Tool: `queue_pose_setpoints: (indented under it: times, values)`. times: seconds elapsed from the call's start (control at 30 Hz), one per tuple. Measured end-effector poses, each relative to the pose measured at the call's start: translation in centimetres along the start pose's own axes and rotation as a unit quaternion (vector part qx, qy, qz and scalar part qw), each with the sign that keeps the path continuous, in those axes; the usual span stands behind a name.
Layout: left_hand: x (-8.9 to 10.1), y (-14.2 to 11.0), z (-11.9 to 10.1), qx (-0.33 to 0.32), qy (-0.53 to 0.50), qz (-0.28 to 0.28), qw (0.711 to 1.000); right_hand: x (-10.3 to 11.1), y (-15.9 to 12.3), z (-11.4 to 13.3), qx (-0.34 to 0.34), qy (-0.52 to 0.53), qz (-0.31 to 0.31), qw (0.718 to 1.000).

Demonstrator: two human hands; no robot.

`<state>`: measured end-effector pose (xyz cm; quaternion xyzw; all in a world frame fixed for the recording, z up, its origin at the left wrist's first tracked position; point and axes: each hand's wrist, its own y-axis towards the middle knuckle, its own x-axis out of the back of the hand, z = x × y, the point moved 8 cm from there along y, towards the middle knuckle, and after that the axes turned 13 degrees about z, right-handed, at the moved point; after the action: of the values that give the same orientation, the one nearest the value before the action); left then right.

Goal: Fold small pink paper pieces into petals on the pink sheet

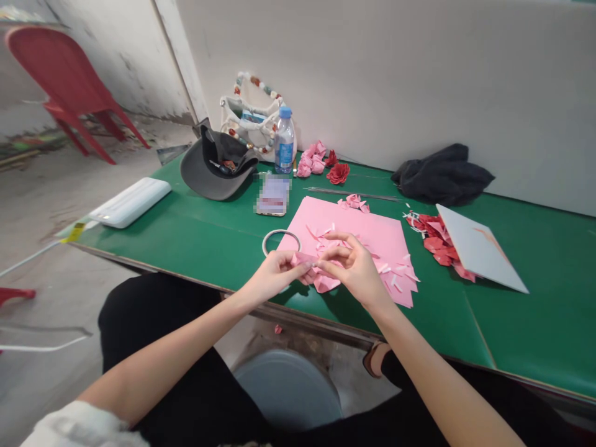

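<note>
Close to the table's front edge, my left hand (285, 269) is closed on a small piece of pink paper (303, 258). My right hand (350, 266) meets it from the other side, thumb and index finger pinched at the paper's edge; whatever lies between those fingertips is too small to make out. Beneath both hands are pink paper sheets (298, 222), strewn with cut pink pieces and thin white-backed strips (395, 283). A roll of tape or pale ring (281, 232) lies just behind my left hand, partly hidden by it.
On the green table (535, 335) stand a water bottle (284, 146), a cap (209, 177), a phone (273, 195) and a beaded bag (251, 118). Paper roses (338, 174) sit at the back. Rightward are red paper pieces (433, 239), a white board (479, 248) and black cloth (442, 176).
</note>
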<state>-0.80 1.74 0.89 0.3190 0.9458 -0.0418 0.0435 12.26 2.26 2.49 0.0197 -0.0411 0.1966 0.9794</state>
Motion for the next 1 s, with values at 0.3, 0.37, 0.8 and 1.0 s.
queue_pose_setpoints:
  times: [0.3, 0.37, 0.8, 1.0]
  values:
    - [0.6, -0.2, 0.5, -0.003, 0.033, -0.036, 0.999, -0.2, -0.1, 0.6, 0.005, -0.066, -0.006, 0.998]
    - [0.7, -0.4, 0.2, -0.012, 0.049, -0.052, 0.997, -0.1, -0.2, 1.0, 0.009, -0.111, -0.015, 0.994]
    - [0.5, -0.6, -0.7, -0.026, 0.046, -0.077, 0.996, 1.0, -0.7, 2.4, 0.049, -0.175, -0.050, 0.982]
    - [-0.2, -0.4, -0.6, -0.031, 0.038, -0.035, 0.998, -0.7, -0.2, 1.3, 0.044, -0.072, 0.044, 0.995]
